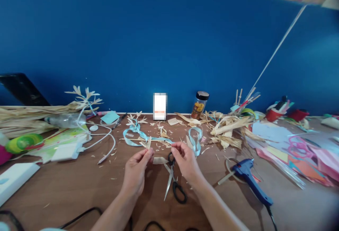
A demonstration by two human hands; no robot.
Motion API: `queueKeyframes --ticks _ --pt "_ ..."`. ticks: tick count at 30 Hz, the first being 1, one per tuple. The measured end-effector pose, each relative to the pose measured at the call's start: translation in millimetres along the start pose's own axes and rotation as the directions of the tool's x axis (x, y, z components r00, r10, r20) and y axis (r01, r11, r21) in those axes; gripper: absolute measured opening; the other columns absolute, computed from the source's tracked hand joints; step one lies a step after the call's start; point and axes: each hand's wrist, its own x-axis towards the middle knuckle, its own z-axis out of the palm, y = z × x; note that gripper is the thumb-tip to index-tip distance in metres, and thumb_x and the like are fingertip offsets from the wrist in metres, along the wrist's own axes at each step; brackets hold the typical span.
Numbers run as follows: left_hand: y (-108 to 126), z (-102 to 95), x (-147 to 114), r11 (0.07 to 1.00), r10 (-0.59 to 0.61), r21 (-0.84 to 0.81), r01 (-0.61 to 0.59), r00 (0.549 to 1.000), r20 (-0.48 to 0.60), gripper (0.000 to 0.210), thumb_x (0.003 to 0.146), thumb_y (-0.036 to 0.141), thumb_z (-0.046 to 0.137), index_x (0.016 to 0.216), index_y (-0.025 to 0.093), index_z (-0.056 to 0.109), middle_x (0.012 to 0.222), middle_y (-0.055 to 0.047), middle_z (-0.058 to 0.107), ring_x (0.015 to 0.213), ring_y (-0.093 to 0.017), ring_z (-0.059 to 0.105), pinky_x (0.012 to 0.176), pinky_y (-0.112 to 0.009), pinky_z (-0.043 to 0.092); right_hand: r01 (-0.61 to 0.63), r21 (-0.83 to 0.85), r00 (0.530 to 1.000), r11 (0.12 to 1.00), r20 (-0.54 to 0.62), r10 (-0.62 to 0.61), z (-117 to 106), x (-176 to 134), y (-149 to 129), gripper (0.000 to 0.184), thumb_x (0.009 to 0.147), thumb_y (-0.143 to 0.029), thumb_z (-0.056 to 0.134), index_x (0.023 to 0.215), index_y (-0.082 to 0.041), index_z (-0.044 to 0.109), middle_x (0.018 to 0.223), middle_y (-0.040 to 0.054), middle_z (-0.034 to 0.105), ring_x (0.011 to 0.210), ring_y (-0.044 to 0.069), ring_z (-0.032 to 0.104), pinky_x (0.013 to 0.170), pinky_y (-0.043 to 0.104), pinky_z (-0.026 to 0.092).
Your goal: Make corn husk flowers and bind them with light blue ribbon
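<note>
In the middle of the desk, my left hand is closed in a pinch on a small dried-husk flower with pale pointed petals. My right hand has its fingertips pressed together at the end of a light blue ribbon. That ribbon trails left behind my hands along a thin stick, into loose curls. Black-handled scissors lie with blades parted between my wrists, one handle loop close to my right fingers. A flat husk piece rests beside them. Another blue ribbon loop is behind my right hand.
A blue glue gun lies at right, near coloured paper. Dried husks and a black-lidded jar stand behind. White cables, a plastic bottle and a white box occupy the left. Husk scraps litter the middle.
</note>
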Motion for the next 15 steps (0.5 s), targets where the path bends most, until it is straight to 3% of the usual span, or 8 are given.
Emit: queueKeyframes --ticks 4,9,12,15 --pt "0 -0.2 1 0.999 0.005 -0.034 -0.006 1.000 -0.021 0.024 0.060 0.030 0.072 0.076 0.013 0.069 0.067 -0.001 0.063 0.063 -0.011 0.054 0.061 -0.022 0.043 0.107 -0.293 0.987 0.950 0.148 -0.066 3 -2 -8 0.015 0.080 -0.026 0.049 0.089 -0.020 0.059 0.078 0.0036 0.064 0.067 0.016 0.057 0.063 0.027 0.043" --pt "1 -0.3 0 0.999 -0.028 -0.046 0.027 0.999 -0.042 0.023 0.060 0.030 0.072 0.077 0.015 0.069 0.069 0.000 0.065 0.062 -0.009 0.054 0.062 -0.020 0.043 0.287 -0.679 0.951 0.675 0.290 -0.112 17 -7 -15 0.021 0.073 -0.026 0.058 0.093 -0.020 0.059 0.093 0.0084 0.062 0.088 0.024 0.054 0.074 0.032 0.040" --pt "-1 -0.2 -1 0.999 -0.029 -0.027 0.028 0.998 -0.050 0.025 0.059 0.030 0.073 0.078 0.014 0.070 0.068 -0.001 0.066 0.064 -0.011 0.056 0.063 -0.021 0.044 0.305 -0.766 0.946 0.566 0.313 -0.086 25 -5 -12 0.017 0.073 -0.025 0.058 0.089 -0.019 0.061 0.090 0.0096 0.063 0.090 0.026 0.052 0.074 0.033 0.039" --pt "-3 -0.4 0 1.000 -0.014 0.002 0.014 0.999 -0.052 0.027 0.060 0.031 0.072 0.081 0.013 0.070 0.069 -0.002 0.066 0.066 -0.013 0.057 0.064 -0.022 0.045 0.300 -0.769 0.946 0.564 0.316 -0.072 28 -2 -7 0.011 0.073 -0.022 0.058 0.083 -0.020 0.062 0.086 0.0080 0.063 0.087 0.025 0.053 0.073 0.031 0.039"
